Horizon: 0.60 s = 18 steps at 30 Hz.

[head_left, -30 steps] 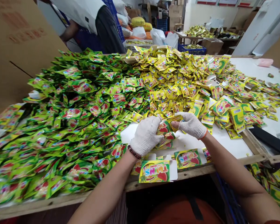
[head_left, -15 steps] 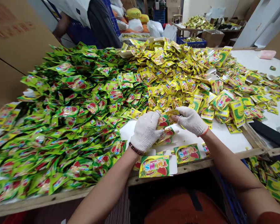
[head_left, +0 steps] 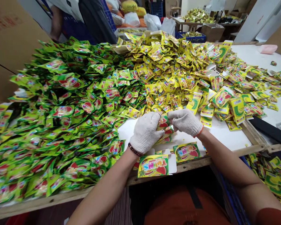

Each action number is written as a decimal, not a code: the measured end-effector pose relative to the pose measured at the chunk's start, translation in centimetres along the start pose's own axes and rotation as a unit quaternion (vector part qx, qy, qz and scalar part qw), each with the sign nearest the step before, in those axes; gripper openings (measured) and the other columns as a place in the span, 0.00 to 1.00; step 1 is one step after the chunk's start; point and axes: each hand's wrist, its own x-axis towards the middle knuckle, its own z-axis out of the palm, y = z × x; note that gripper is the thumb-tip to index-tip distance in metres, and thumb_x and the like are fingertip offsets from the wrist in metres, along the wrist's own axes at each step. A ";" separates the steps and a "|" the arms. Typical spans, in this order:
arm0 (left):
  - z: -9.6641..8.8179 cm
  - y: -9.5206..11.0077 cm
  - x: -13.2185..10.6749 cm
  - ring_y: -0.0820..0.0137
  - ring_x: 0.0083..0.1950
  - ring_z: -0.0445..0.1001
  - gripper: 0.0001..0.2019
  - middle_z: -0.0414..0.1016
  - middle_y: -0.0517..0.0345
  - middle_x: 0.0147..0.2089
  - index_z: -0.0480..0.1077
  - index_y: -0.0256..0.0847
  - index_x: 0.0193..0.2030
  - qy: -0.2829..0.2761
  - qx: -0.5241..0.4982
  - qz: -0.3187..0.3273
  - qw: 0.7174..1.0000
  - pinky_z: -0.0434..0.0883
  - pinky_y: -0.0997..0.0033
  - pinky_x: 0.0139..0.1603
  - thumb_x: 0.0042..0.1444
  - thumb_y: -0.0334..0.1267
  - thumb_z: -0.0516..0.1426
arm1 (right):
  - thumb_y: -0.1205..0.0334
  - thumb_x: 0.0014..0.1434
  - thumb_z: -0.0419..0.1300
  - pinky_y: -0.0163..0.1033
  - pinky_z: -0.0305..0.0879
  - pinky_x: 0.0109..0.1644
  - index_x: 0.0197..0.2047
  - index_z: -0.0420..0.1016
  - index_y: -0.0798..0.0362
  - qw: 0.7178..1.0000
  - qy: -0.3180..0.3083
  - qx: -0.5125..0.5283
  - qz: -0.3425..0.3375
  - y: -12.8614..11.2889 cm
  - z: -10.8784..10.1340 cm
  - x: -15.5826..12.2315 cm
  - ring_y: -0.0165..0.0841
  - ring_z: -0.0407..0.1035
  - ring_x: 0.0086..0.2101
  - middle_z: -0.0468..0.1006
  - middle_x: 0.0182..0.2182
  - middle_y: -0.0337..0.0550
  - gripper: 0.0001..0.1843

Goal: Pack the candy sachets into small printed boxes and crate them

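My left hand [head_left: 145,132], in a white knit glove with a beaded bracelet at the wrist, is closed around a small printed candy box [head_left: 163,122] with watermelon artwork. My right hand [head_left: 186,122], gloved too, has its fingers pinched together against the upper end of that box; whatever lies between them is hidden. Under the held box, another printed box [head_left: 169,137] shows in part. Flat on the table's near edge lie two "TWINS" boxes, one at the front [head_left: 153,166] with its white flap out and one further right [head_left: 186,152].
Green candy sachets [head_left: 67,111] are heaped on the left, yellow sachets [head_left: 164,59] at the back centre. Filled-looking yellow boxes [head_left: 237,111] lie to the right. A dark flat object [head_left: 270,132] rests by the wooden edge. Another person [head_left: 93,22] stands behind the heap.
My right hand has moved slightly left, closer to the held box. The yellow sachet that showed at its fingertips is out of sight now. My left hand keeps its hold.
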 end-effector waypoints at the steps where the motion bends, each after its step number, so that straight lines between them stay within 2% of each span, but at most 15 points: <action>1: 0.0 0.0 0.0 0.54 0.48 0.74 0.25 0.77 0.45 0.46 0.69 0.37 0.57 -0.001 -0.005 0.001 1.000 0.70 0.58 0.48 0.53 0.42 0.61 | 0.71 0.50 0.55 0.28 0.60 0.20 0.30 0.78 0.54 0.999 -0.036 0.025 0.022 -0.1 0.0 -0.1 0.25 0.66 0.16 0.71 0.15 0.32 0.10; 3: -0.1 0.0 -0.1 0.54 0.48 0.74 0.24 0.76 0.46 0.46 0.69 0.37 0.56 0.004 -0.012 -0.003 1.000 0.70 0.58 0.49 0.52 0.41 0.61 | 0.69 0.51 0.56 0.28 0.61 0.18 0.41 0.80 0.55 0.991 -0.078 0.087 0.059 -0.2 0.0 -0.2 0.26 0.67 0.15 0.74 0.15 0.34 0.15; 5: -0.2 0.0 -0.1 0.55 0.47 0.74 0.24 0.76 0.48 0.44 0.69 0.38 0.55 0.011 -0.016 -0.007 1.000 0.70 0.60 0.48 0.52 0.41 0.61 | 0.65 0.54 0.58 0.28 0.64 0.19 0.49 0.79 0.58 0.982 -0.103 0.137 0.076 -0.1 -0.1 -0.5 0.27 0.69 0.16 0.75 0.16 0.36 0.19; 9: -0.9 0.3 -0.2 0.58 0.44 0.75 0.20 0.76 0.50 0.43 0.71 0.40 0.51 -0.010 -0.035 -0.005 0.999 0.69 0.63 0.44 0.51 0.41 0.61 | 0.57 0.57 0.62 0.29 0.66 0.21 0.50 0.78 0.58 0.956 -0.221 0.183 0.055 0.0 0.1 -1.0 0.27 0.70 0.17 0.77 0.18 0.37 0.19; 11: -1.3 0.7 -0.2 0.59 0.41 0.74 0.16 0.76 0.51 0.42 0.71 0.41 0.46 -0.053 -0.052 -0.021 0.997 0.68 0.64 0.39 0.50 0.42 0.62 | 0.52 0.56 0.63 0.28 0.64 0.19 0.48 0.78 0.57 0.945 -0.264 0.186 0.058 -0.1 -0.4 -1.1 0.26 0.69 0.16 0.78 0.21 0.38 0.21; 12: -1.6 0.9 -0.2 0.60 0.39 0.74 0.16 0.75 0.51 0.41 0.71 0.41 0.44 -0.078 -0.058 -0.029 0.995 0.68 0.64 0.37 0.50 0.44 0.63 | 0.50 0.55 0.64 0.29 0.62 0.18 0.46 0.78 0.58 0.945 -0.265 0.180 0.065 -0.1 -0.8 -1.0 0.26 0.68 0.16 0.79 0.23 0.40 0.21; 14: -1.9 1.4 -0.4 0.60 0.37 0.73 0.17 0.75 0.51 0.40 0.71 0.41 0.42 -0.121 -0.063 -0.033 0.990 0.67 0.64 0.35 0.50 0.49 0.65 | 0.48 0.56 0.63 0.29 0.57 0.15 0.39 0.78 0.58 0.964 -0.207 0.145 0.078 0.1 -2.0 -0.7 0.24 0.65 0.14 0.80 0.26 0.43 0.20; 16: -2.1 1.7 -0.5 0.58 0.40 0.73 0.22 0.75 0.50 0.40 0.72 0.41 0.41 -0.138 -0.066 -0.004 0.988 0.68 0.62 0.37 0.49 0.56 0.65 | 0.50 0.58 0.60 0.30 0.56 0.17 0.33 0.77 0.58 0.991 -0.082 0.072 0.076 1.0 -3.1 0.1 0.24 0.64 0.16 0.79 0.26 0.44 0.18; 18: -2.0 1.8 -0.5 0.56 0.44 0.73 0.24 0.75 0.48 0.42 0.73 0.41 0.40 -0.127 -0.083 0.026 0.988 0.69 0.60 0.42 0.49 0.59 0.65 | 0.56 0.60 0.58 0.32 0.63 0.24 0.33 0.78 0.58 0.997 0.044 -0.044 0.048 2.5 -3.7 1.1 0.28 0.68 0.22 0.78 0.27 0.44 0.13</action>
